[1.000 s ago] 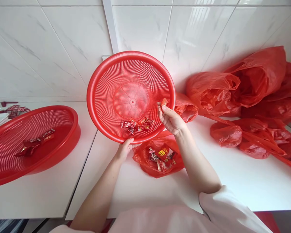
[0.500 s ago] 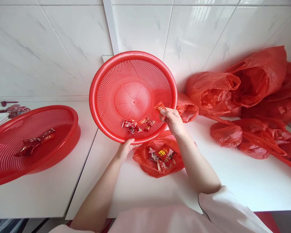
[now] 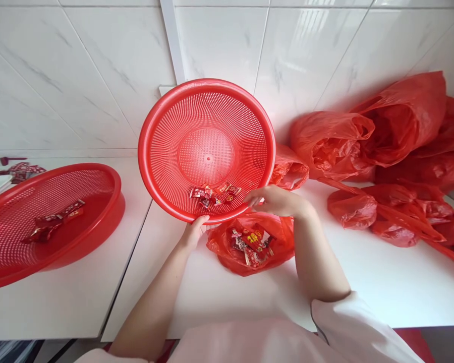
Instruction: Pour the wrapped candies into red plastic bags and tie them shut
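Note:
A round red plastic mesh basket (image 3: 208,113) is tilted toward me, with several small red-wrapped packets (image 3: 215,194) gathered at its lower side. My left hand (image 3: 193,233) grips the bottom of its rim, thumb over the edge. At the lower right of the rim is my right hand (image 3: 278,200), fingers loosely stretched out and no packet visible in them. Just below, an open red plastic bag (image 3: 227,254) lies on the table holding several packets, one of them red with yellow lettering (image 3: 255,238).
On the left stands a second red mesh basket (image 3: 94,237) with a few red packets (image 3: 55,221). Several red plastic bags (image 3: 404,121) are heaped along the tiled wall (image 3: 219,40) at right. More packets (image 3: 24,171) lie at far left. A seam divides the white table (image 3: 363,287).
My right hand has moved down and slightly right, from inside the basket to its rim. The red packet it held is no longer visible in it. My left hand and the basket stay nearly still.

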Tool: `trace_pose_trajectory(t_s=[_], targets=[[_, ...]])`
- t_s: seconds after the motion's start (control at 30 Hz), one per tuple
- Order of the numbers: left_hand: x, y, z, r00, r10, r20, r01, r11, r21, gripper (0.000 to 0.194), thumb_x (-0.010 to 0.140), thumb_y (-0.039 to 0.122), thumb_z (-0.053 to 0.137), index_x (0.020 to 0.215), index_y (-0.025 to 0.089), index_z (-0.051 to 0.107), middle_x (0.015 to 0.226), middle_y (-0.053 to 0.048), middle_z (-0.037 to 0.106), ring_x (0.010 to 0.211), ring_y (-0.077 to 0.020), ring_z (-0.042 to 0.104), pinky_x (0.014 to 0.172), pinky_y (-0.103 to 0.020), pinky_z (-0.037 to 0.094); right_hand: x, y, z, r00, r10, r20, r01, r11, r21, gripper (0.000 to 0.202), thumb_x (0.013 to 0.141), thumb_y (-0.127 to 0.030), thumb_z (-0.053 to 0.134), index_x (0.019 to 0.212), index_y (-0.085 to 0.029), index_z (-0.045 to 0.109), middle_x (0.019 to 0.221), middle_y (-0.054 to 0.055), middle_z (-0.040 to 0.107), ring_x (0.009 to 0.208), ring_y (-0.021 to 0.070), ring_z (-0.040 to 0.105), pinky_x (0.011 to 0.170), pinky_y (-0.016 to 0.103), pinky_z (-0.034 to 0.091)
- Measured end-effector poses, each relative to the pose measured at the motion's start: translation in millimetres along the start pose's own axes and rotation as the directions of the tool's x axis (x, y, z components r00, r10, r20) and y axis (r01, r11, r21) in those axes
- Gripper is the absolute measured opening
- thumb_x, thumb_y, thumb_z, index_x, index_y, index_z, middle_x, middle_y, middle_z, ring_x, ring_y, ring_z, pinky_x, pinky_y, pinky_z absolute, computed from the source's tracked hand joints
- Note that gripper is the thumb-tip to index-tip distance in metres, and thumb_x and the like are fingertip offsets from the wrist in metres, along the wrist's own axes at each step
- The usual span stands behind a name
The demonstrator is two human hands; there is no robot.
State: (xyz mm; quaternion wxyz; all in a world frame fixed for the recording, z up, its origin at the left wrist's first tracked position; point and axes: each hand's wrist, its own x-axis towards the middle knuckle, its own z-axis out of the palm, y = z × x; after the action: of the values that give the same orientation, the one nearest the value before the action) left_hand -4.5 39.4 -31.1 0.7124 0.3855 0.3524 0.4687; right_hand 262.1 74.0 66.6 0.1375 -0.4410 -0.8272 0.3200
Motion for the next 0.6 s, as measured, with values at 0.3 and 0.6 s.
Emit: trace_pose_trajectory(t_s=[0.3,0.6], targets=[[-3,0,2.0,0.997,-0.035,0.065,0.035,0.999,0.014,0.039,0.083,0.026,0.057,0.117,0.009,0.065,0.118,-0.015,0.066,0.112,-0.0328,0.060,0.094,-0.046,0.050,55,-4,54,0.945,-0.112,-0.307,-0.023,0.914,-0.405,0.032,0.090,-0.012,0.047,0.118,-0.017,0.060,0.116,0.011,0.064,0.110,0.0243,0.057,0.094,0.038,0.043],[-11,-5,15.3,0.985,-0.174,0.009,0.172,0.982,0.080,0.040,0.074,0.033,0.067,0.107,0.012,0.067,0.103,-0.012,0.072,0.103,-0.0335,0.065,0.085,-0.045,0.054,51,14,49,0.989,0.079,-0.126,-0.120,0.924,-0.363,0.020,0.081,-0.029,0.064,0.097,-0.016,0.066,0.109,0.014,0.060,0.109,0.0269,0.052,0.091,0.035,0.042]])
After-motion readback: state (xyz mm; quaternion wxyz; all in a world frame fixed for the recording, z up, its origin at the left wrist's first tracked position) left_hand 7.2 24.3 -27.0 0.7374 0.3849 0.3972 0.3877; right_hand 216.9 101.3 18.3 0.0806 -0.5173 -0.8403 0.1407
